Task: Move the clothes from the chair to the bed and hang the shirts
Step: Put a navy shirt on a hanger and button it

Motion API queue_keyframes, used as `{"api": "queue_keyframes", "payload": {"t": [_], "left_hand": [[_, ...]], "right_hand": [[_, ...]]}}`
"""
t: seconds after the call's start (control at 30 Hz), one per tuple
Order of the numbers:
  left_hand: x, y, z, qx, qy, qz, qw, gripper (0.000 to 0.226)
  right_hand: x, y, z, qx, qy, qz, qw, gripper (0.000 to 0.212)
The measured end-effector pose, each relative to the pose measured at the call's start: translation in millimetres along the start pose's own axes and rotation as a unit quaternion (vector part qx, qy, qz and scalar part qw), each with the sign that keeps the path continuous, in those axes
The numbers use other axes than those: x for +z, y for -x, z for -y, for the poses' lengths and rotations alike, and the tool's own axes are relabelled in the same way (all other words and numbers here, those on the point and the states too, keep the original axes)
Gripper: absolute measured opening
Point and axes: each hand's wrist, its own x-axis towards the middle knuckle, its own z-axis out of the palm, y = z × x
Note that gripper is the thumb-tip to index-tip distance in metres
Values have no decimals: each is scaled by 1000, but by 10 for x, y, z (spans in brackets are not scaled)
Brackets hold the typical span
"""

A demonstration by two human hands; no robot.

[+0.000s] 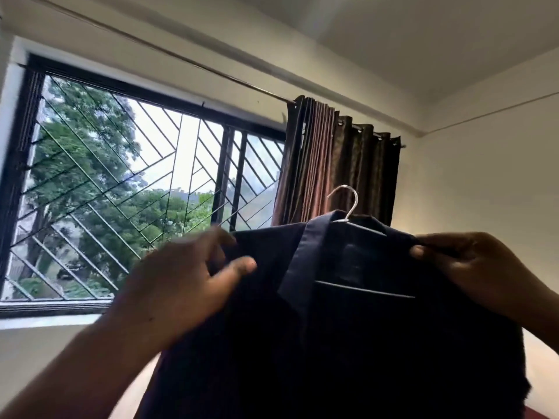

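Your left hand [193, 276] is blurred, fingers spread loosely against the left shoulder of the shirt [348, 328]. The shirt sits on a hanger [348, 213], held up before the window [136, 182] and curtain [338, 167]. Your right hand [472, 267] pinches its right shoulder edge.

shirt [348, 343]: dark navy, collared | on white hanger [348, 207], hook upright | held aloft before window

**Backlit frame, motion blur on left**

Daylight came through the window [145, 182], sky blown out white. The shirt [348, 328] read near black, detail lost. The left hand [181, 282] was motion-blurred. The curtain rod [181, 57] bowed from wide-angle distortion. Walls dim, evenly lit.
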Motion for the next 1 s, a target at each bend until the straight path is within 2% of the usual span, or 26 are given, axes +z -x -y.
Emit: {"api": "queue_keyframes", "payload": {"t": [0.03, 0.07, 0.13, 0.17, 0.27, 0.4, 0.47, 0.53, 0.6, 0.67, 0.73, 0.77, 0.83, 0.87, 0.93, 0.97, 1.0], "left_hand": [[21, -65, -39, 45, -50, -65, 996, 63], [73, -127, -72, 87, -97, -93, 987, 69], [241, -231, -189, 127, -128, -57, 982, 77], [347, -271, -246, 136, -112, -23, 984, 77], [653, -283, -496, 131, -10, 38, 991, 56], [1060, -167, -722, 114, -12, -35, 993, 48], [1206, -90, -791, 113, -21, -47, 992, 46], [1330, -30, -849, 112, -32, -47, 992, 43], [1421, 27, -868, 128, -41, -42, 990, 44], [1489, 81, -854, 149, -40, -39, 987, 42], [1523, 125, -820, 154, -20, -46, 987, 38], [1535, 137, -810, 153, -5, -54, 987, 35], [1572, 150, -748, 151, 22, -66, 986, 30], [1596, 151, -694, 150, 27, -69, 986, 30], [1668, 137, -557, 132, 39, -74, 988, 34], [1697, 114, -436, 114, 49, -77, 989, 36], [1703, 83, -307, 98, 63, -79, 990, 39]], "right_hand": [[-106, 30, -75, -1, 10, -11, 1000, 48], [-195, 58, -127, -5, 15, -27, 1000, 40], [-345, 116, -248, -8, 31, -57, 998, 11], [-400, 138, -322, -16, 60, -70, 996, 9], [-471, 199, -522, -42, 152, -115, 981, 7], [-444, 228, -897, -97, 194, -142, 966, 29], [-388, 234, -1069, -84, 169, -140, 972, 27], [-349, 263, -1116, -31, 90, -106, 990, 21], [-358, 234, -1073, 69, -9, -16, 997, 28], [-427, 179, -970, 215, -81, 79, 970, 33], [-443, 92, -900, 329, -130, 147, 924, 28], [-413, 34, -878, 348, -153, 151, 913, 27], [-208, -106, -846, 347, -165, 137, 913, 32], [-54, -190, -828, 330, -126, 135, 926, 39], [219, -283, -733, 263, 60, 154, 950, 57], [317, -328, -645, 240, 150, 142, 948, 65], [348, -390, -560, 244, 193, 114, 943, 74]]}}
